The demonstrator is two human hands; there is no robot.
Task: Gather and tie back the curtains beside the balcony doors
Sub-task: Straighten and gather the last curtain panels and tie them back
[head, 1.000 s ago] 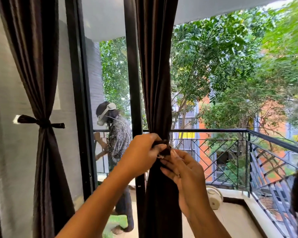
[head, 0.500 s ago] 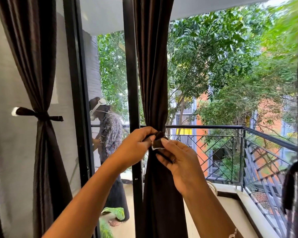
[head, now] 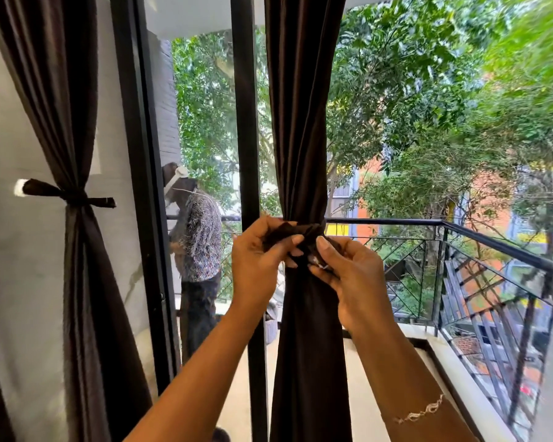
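Curtain (head: pixel 304 122) satiny dk cloth; railing (head: pixel 492 243) blk metal

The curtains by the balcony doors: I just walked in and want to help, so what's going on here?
A person is tying back the middle curtain. The left hand and right hand each pinch the dark tie band wrapped round the gathered fabric; the knot looks unfinished. The left curtain is already cinched with a knotted tie.
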